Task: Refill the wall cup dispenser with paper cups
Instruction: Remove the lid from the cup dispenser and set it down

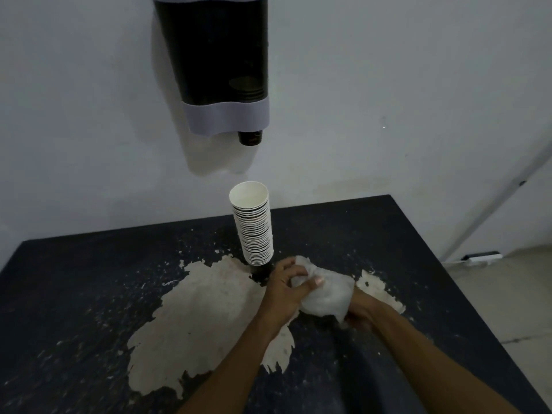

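Where the black coating has flaked off, the dark table (89, 294) shows a large pale patch at its centre and a smaller one to the right. On the wall (388, 85) above it hangs the cup dispenser (218, 64): a dark translucent tube with a grey collar at its base. Inside the tube only a few cup rims show low down, just above the collar, and one dark cup bottom (250, 137) protrudes from the outlet beneath.

The stack of paper cups (254, 228) stands upright on the table below the dispenser, mouths up; the interiors are white, the rims tightly nested, and the lowest cup's outside is dark.

Just right of the stack's base, both hands hold a crumpled clear plastic wrapper (324, 291). The left hand (282, 291) grips its upper end with fingers and thumb curled round it; the right hand (360, 312) grips the lower end from beneath, largely hidden by the plastic.
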`<state>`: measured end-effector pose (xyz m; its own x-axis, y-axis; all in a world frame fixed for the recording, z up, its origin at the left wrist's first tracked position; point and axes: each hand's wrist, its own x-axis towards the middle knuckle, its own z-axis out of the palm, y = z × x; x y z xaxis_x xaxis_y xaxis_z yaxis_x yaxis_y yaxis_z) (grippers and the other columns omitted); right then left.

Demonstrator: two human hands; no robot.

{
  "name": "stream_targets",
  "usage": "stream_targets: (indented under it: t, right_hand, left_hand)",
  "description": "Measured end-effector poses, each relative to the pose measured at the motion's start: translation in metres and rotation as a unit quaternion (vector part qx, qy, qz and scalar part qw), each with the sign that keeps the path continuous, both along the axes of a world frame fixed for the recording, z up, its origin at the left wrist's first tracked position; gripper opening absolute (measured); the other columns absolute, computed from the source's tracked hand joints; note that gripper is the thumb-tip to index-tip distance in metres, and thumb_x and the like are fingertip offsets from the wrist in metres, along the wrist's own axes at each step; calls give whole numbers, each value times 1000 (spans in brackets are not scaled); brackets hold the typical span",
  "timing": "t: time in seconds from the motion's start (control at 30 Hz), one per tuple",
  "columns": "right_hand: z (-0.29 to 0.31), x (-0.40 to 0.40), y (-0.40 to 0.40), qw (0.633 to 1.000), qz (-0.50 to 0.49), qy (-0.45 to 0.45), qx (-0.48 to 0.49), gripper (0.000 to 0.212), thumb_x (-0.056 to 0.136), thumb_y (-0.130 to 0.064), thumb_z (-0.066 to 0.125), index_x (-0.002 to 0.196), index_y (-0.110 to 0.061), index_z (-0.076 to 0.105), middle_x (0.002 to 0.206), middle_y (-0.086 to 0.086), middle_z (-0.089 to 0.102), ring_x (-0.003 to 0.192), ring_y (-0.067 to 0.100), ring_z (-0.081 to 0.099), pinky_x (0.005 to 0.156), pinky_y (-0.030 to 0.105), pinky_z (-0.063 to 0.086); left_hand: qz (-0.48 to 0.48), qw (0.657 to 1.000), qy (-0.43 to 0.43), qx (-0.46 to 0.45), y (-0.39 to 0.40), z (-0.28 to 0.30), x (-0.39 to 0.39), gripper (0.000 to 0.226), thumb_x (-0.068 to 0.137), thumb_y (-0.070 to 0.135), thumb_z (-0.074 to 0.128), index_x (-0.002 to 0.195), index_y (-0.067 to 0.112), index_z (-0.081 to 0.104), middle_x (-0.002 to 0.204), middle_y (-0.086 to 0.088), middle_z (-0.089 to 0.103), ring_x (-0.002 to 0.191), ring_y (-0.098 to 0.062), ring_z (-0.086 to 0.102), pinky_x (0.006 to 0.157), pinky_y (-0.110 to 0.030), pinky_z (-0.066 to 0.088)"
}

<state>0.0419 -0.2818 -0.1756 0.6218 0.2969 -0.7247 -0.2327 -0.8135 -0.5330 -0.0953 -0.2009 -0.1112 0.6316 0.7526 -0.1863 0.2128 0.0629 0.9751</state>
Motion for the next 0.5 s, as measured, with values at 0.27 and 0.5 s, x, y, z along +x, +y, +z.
stream_targets:
  t: [0.27, 0.5]
  right_hand:
    - [47, 34, -25, 981, 90, 99, 141, 32, 93, -23, 52, 119, -8, 59, 94, 11, 56, 76, 19, 51, 67, 32, 47]
    - [37, 56, -25, 951, 15, 134, 277, 44, 89, -55, 53, 111, -19, 64, 105, 7, 72, 98, 26, 69, 82, 46, 58]
  left_hand:
    - [120, 992, 17, 20, -7, -20, 45, 15, 80, 29, 74, 85, 28, 60, 112, -2, 57, 96, -13, 60, 82, -26, 52]
    - [90, 991, 101, -7, -5, -39, 81, 36, 86, 39, 64, 117, 21, 59, 116, 4, 54, 105, -14, 55, 86, -26, 49]
